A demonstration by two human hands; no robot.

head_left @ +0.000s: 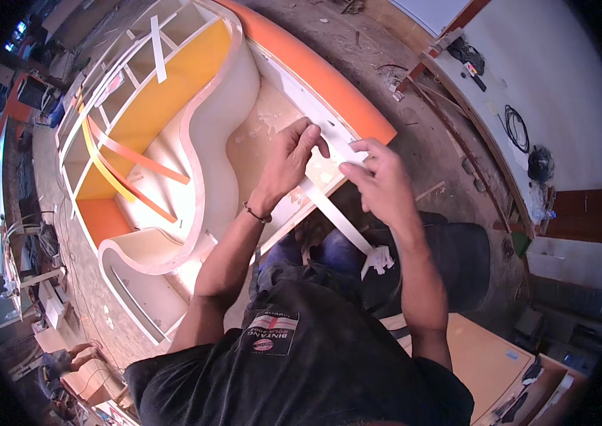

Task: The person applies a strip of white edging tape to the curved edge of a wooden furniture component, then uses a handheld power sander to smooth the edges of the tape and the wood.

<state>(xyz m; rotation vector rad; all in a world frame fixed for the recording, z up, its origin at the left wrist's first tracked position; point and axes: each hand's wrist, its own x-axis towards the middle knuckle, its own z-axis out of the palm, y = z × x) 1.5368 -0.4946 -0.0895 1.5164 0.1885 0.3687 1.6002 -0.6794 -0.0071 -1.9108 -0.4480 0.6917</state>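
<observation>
flat white strip [337, 216] ran toward four o'clock, left hand [291, 162], right hand [385, 179] half-curled, grips unclear, curved orange panel [315, 69] at twelve

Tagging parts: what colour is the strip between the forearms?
The strip is white; head view shows it best.

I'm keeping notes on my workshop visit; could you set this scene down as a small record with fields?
Left hand: bare, fingers curled, grip unclear
Right hand: bare, raised beside the left, grip unclear
Below hands: long, flat white strip, slanting
Left side: large furniture piece with wavy cream wall
Far edge: long, curved orange panel
Far right: white tabletop bearing coiled black cable
</observation>
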